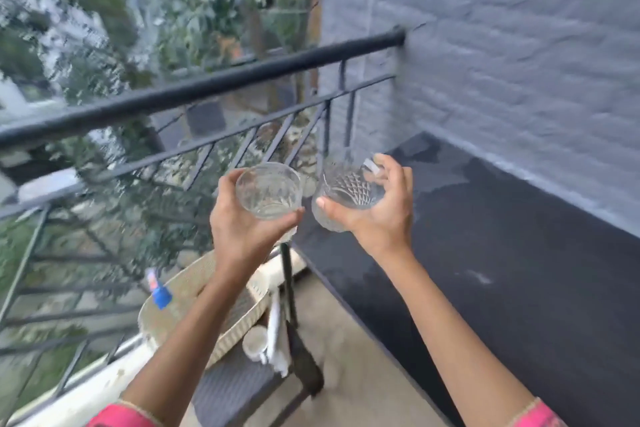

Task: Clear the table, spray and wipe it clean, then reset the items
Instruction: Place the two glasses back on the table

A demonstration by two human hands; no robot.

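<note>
Two cut-glass tumblers are held up side by side over the near end of a dark table, one in each of the person's hands. The left hand is wrapped around the left glass from below, thumb along its near side and fingers curled round the far side; this glass stands roughly upright with its open mouth towards the camera. The right hand clasps the right glass, which has a diamond-cut pattern and is tipped towards the left; the thumb presses its lower wall and the fingers reach over the rim. The two glasses sit just beside each other, nearly touching.

Below the left forearm a wicker chair carries a pale woven tray. A spray bottle with a blue part lies at the tray's left edge, though motion blur makes its shape hard to read. A small white cup and a white cloth rest on the seat just beside the tray.

The tabletop shows faint pale streaks. A black metal railing runs behind the hands and meets a grey painted brick wall at the right. Pink sleeves show at the bottom edge.
</note>
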